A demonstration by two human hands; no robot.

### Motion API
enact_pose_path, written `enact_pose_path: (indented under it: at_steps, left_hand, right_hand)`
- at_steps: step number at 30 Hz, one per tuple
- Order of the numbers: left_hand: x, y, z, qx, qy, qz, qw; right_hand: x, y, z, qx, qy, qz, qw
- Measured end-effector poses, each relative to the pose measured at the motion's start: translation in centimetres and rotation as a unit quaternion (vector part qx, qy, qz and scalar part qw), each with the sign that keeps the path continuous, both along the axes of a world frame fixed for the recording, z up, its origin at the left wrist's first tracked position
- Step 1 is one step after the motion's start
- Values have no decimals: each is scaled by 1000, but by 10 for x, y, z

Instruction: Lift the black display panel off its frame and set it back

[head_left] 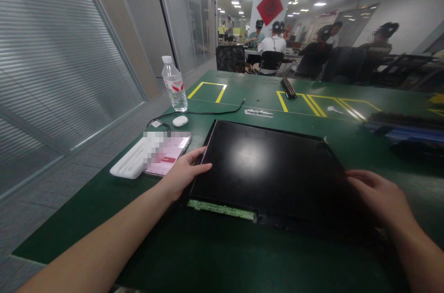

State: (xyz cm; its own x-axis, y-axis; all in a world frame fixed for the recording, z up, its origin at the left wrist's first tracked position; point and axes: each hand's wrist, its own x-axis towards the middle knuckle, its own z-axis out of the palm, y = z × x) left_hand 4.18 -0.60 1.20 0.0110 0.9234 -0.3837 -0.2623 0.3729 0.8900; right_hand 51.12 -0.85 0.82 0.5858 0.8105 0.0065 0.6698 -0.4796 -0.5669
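A black LCD screen panel (277,177) lies in front of me, its glossy face up and reflecting a ceiling light. Along its near edge a strip of green circuit board (222,210) shows. My left hand (185,170) is closed on the panel's left edge, thumb over the face, the other fingers partly hidden at the side. At the opposite edge, my right hand (379,191) grips the panel with its fingertips. Whether the panel rests fully on the green table (163,247) or is slightly raised, I cannot tell.
Left of the panel are a phone (169,156), a white box-like item (130,159), a white earbud case (180,121), a black cable (211,113) and a water bottle (175,87). A dark ribbed strip (288,88) lies farther back. Several people sit beyond the table.
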Motion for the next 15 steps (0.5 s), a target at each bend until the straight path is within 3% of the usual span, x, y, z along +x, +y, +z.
enact_pose_path:
  at_steps: [15]
  left_hand:
    - [-7, 1, 6, 63, 6, -19, 998]
  right_hand:
    - [-11, -2, 3, 2, 48, -4, 999]
